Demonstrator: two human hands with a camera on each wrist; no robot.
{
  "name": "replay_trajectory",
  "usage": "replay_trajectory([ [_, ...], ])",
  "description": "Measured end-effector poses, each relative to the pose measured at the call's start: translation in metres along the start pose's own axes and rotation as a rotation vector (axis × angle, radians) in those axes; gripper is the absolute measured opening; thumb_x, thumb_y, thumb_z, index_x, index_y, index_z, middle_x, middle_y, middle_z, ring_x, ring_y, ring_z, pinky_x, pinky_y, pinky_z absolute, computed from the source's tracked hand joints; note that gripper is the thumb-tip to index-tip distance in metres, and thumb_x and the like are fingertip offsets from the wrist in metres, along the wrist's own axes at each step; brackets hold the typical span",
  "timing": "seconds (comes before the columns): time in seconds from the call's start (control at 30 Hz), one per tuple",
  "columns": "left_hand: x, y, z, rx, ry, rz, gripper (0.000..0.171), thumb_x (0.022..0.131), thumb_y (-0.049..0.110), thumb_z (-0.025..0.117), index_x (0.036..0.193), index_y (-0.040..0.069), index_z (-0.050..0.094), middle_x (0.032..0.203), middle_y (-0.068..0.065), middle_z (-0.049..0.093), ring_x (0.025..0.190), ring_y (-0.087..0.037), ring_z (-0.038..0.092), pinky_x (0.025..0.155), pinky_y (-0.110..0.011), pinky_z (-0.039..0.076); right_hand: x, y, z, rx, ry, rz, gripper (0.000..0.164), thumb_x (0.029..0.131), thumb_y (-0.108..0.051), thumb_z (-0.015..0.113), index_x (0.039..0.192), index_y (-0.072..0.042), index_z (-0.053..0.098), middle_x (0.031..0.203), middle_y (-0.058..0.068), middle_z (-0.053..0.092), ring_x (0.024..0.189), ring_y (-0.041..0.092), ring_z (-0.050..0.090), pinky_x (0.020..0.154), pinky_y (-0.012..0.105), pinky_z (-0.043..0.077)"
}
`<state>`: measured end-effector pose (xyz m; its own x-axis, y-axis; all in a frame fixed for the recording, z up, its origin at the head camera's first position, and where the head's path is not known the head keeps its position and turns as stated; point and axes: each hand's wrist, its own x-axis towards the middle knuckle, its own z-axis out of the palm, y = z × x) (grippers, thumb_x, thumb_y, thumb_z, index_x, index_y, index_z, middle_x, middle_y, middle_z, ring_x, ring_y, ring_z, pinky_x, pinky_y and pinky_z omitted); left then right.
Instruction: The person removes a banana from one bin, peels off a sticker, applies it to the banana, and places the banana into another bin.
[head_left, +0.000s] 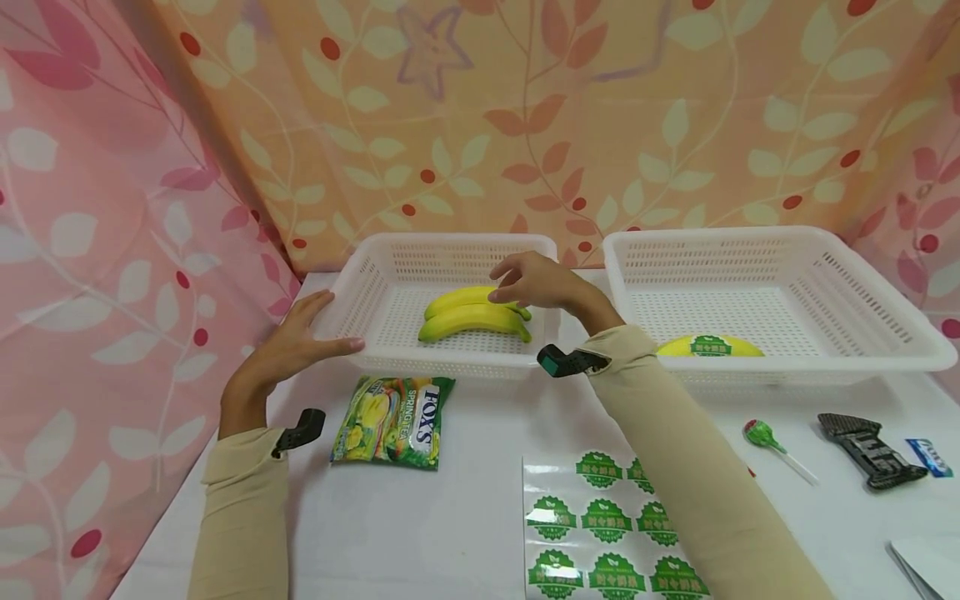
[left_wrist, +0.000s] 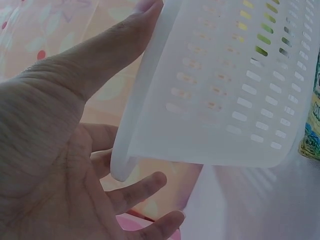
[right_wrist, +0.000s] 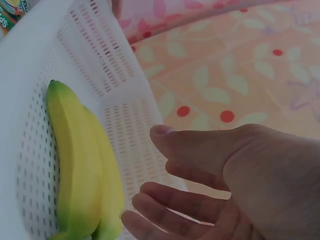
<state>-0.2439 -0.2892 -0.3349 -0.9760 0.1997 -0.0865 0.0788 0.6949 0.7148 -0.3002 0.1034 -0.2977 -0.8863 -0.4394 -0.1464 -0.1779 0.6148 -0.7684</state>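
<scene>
Two yellow bananas (head_left: 474, 320) lie side by side in the left white plastic basket (head_left: 450, 360). At that basket's front left corner is my left hand (head_left: 288, 346), thumb along the rim and the other fingers spread outside it; whether it bears on the rim I cannot tell. Over the right end of the bananas, my right hand (head_left: 542, 282) hovers with loosely bent fingers and nothing in them. The right wrist view shows the bananas (right_wrist: 82, 165) apart from the fingertips (right_wrist: 131, 220). Just in front of the basket lies a green Fox's Spring Tea packet (head_left: 393, 422).
A second white basket (head_left: 810, 364) stands at the right, with a yellow fruit (head_left: 731, 346) bearing a green sticker. A sheet of round green stickers (head_left: 558, 483) lies under the right forearm. Further right are a lollipop (head_left: 763, 433), a black wrapper (head_left: 873, 450) and a small blue packet (head_left: 928, 457).
</scene>
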Motion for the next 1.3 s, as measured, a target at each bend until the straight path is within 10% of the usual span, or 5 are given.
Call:
replay_trajectory([
  [1.3,-0.002,0.002,0.001,0.013,0.009,-0.041,0.121,0.086,0.060,0.081,0.172,0.018,0.007,0.177,-0.016,0.005,0.153,-0.047,0.021,0.119,-0.076,0.024,0.029,-0.005,0.031,-0.064,-0.216,0.318,0.061,0.095,-0.002,0.076,0.152,-0.013,0.057,0.157,0.011,0.044,0.124,0.036,0.060,0.105,0.047,0.057],
])
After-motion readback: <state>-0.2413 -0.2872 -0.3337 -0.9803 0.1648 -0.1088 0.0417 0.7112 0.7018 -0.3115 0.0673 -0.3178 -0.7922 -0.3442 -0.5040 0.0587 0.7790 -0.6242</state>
